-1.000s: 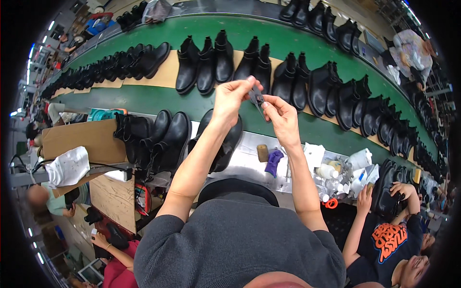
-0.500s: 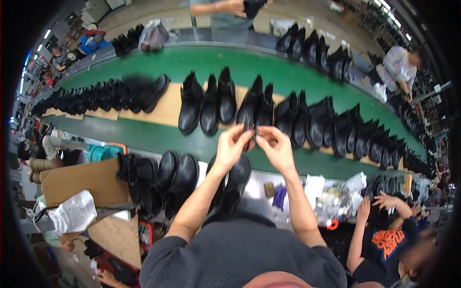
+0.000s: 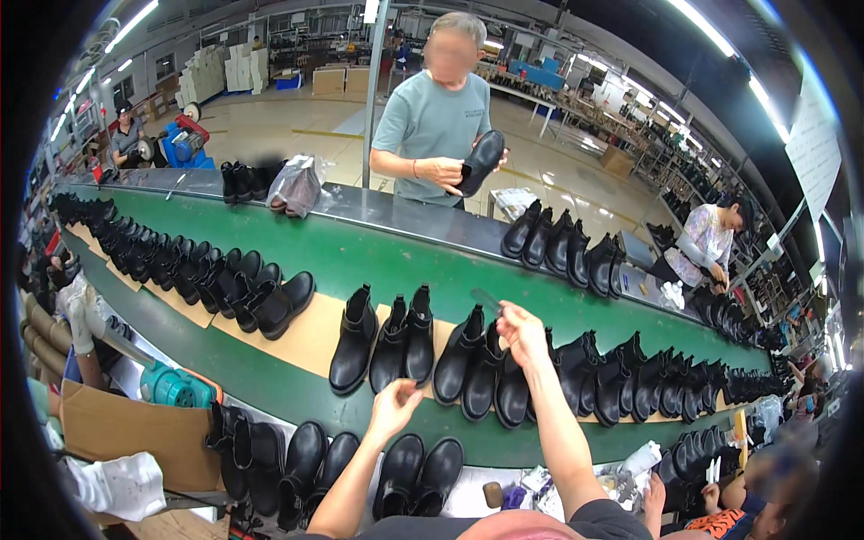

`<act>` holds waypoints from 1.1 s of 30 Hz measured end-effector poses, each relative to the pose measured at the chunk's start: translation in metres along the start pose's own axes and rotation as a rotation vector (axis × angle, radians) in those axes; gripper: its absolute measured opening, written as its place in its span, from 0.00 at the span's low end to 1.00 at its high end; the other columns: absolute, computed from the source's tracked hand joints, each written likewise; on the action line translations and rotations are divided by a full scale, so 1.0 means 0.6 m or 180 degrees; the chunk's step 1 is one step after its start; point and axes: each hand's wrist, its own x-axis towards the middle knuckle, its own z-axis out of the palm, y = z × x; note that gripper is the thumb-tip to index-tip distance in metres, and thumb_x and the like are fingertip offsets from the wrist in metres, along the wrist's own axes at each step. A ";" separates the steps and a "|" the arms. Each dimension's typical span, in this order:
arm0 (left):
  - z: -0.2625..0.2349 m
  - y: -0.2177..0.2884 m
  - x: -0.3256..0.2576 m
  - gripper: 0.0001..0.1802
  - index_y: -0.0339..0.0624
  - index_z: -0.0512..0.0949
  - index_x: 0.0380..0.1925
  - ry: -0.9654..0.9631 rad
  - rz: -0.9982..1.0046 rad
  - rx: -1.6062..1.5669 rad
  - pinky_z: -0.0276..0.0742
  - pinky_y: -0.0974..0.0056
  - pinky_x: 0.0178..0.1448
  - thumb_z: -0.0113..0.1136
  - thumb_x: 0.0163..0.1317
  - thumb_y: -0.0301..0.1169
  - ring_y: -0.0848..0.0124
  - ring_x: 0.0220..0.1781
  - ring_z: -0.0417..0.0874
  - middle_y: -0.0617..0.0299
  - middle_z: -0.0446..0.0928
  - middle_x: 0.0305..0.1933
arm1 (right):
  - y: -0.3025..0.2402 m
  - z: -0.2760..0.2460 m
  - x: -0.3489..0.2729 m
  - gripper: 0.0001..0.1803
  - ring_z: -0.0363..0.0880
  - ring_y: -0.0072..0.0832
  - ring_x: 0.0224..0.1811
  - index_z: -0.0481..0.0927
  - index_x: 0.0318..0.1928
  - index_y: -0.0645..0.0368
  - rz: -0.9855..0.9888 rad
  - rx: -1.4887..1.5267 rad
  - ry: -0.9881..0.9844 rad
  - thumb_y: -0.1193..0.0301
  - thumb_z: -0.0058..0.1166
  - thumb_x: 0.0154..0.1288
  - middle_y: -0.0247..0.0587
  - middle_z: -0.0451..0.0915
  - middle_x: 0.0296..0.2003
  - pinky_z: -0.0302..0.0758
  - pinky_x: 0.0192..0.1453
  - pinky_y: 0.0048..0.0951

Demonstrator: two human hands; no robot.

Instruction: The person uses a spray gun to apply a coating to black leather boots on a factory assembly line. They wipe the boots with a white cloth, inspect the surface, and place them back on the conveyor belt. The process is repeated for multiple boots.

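Observation:
My right hand (image 3: 522,335) is raised over the row of black ankle boots, its fingers pinching a thin, flat, dark strip (image 3: 485,297) that points up and left. The strip is blurred, so I cannot make out its kind. Lower and to the left, my left hand (image 3: 394,407) hovers in front of the boot toes with thumb and fingers drawn together. Whatever may be between those fingertips is too small to name. A black boot (image 3: 354,346) stands upright just behind the left hand, and another boot (image 3: 460,355) stands between both hands.
Boots stand on brown cardboard (image 3: 310,328) along the green conveyor (image 3: 378,261). Nearer me are a pair of boots (image 3: 399,472), a teal machine (image 3: 171,387) and a cardboard box (image 3: 135,432). Across the belt a person (image 3: 432,117) holds a boot (image 3: 483,162); co-workers sit right.
The view has tilted up, bringing the person across the belt into sight. My hands were together over a small dark thing; now they are apart, with the strip in the right.

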 end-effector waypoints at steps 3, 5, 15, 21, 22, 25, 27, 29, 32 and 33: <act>-0.026 -0.040 -0.041 0.19 0.36 0.80 0.44 0.0105 -0.0472 0.0336 0.78 0.63 0.41 0.66 0.56 0.37 0.69 0.31 0.82 0.56 0.83 0.36 | -0.008 -0.022 0.089 0.12 0.81 0.26 0.33 0.75 0.50 0.71 -0.0032 0.0915 0.0264 0.77 0.51 0.69 0.43 0.80 0.36 0.82 0.38 0.22; -0.028 -0.073 -0.063 0.19 0.37 0.81 0.43 -0.0009 -0.0750 0.0491 0.79 0.62 0.42 0.67 0.55 0.37 0.66 0.34 0.85 0.55 0.84 0.36 | -0.003 -0.033 0.127 0.12 0.81 0.27 0.36 0.74 0.50 0.70 0.0055 0.1268 0.0455 0.79 0.50 0.68 0.46 0.79 0.39 0.82 0.40 0.22; 0.099 0.076 0.305 0.23 0.37 0.70 0.58 -0.0049 -0.0065 -0.1505 0.73 0.71 0.38 0.59 0.67 0.36 0.78 0.36 0.76 0.62 0.78 0.40 | 0.104 0.059 0.214 0.15 0.81 0.35 0.44 0.71 0.53 0.73 0.0425 0.1685 0.0468 0.83 0.49 0.65 0.49 0.78 0.43 0.82 0.48 0.27; 0.154 0.129 0.444 0.16 0.40 0.75 0.50 -0.0125 -0.0368 -0.1942 0.80 0.61 0.48 0.57 0.67 0.36 0.70 0.49 0.79 0.60 0.77 0.48 | 0.079 0.075 0.266 0.17 0.81 0.36 0.45 0.68 0.55 0.73 0.0141 0.1262 0.0326 0.81 0.46 0.67 0.51 0.78 0.45 0.81 0.51 0.30; 0.160 0.126 0.449 0.16 0.40 0.75 0.50 -0.0143 -0.0348 -0.1895 0.80 0.61 0.48 0.58 0.67 0.36 0.71 0.49 0.79 0.60 0.77 0.48 | 0.075 0.072 0.272 0.17 0.81 0.35 0.45 0.68 0.55 0.73 0.0166 0.1191 0.0364 0.81 0.46 0.68 0.51 0.78 0.45 0.80 0.51 0.31; 0.171 0.118 0.459 0.14 0.41 0.76 0.49 -0.0160 -0.0320 -0.1717 0.79 0.63 0.48 0.59 0.66 0.35 0.72 0.47 0.79 0.62 0.77 0.47 | 0.080 0.062 0.282 0.16 0.81 0.33 0.45 0.69 0.55 0.74 0.0188 0.1127 0.0396 0.81 0.46 0.68 0.50 0.78 0.44 0.80 0.49 0.29; 0.171 0.114 0.462 0.14 0.41 0.76 0.48 -0.0147 -0.0334 -0.1512 0.78 0.64 0.46 0.59 0.66 0.35 0.72 0.46 0.79 0.62 0.77 0.46 | 0.090 0.055 0.288 0.15 0.81 0.32 0.42 0.71 0.53 0.73 0.0242 0.1151 0.0449 0.81 0.46 0.68 0.48 0.79 0.42 0.80 0.47 0.28; 0.173 0.112 0.458 0.14 0.42 0.76 0.46 -0.0089 -0.0277 -0.1326 0.77 0.67 0.44 0.60 0.65 0.35 0.74 0.45 0.79 0.63 0.78 0.46 | 0.100 0.041 0.295 0.14 0.80 0.31 0.43 0.71 0.52 0.71 0.0297 0.1089 0.0398 0.80 0.47 0.67 0.47 0.79 0.42 0.79 0.50 0.29; 0.166 0.101 0.459 0.14 0.42 0.77 0.46 -0.0081 -0.0241 -0.1147 0.76 0.68 0.42 0.61 0.64 0.36 0.75 0.44 0.79 0.63 0.78 0.45 | 0.106 0.049 0.294 0.14 0.79 0.31 0.43 0.71 0.52 0.70 0.0371 0.1007 0.0389 0.79 0.47 0.67 0.45 0.79 0.40 0.78 0.51 0.31; 0.165 0.096 0.461 0.14 0.42 0.77 0.47 -0.0068 -0.0206 -0.1119 0.76 0.68 0.42 0.60 0.64 0.36 0.75 0.44 0.79 0.63 0.78 0.45 | 0.107 0.051 0.293 0.14 0.79 0.32 0.43 0.71 0.52 0.70 0.0402 0.1000 0.0388 0.79 0.47 0.67 0.45 0.79 0.40 0.78 0.50 0.31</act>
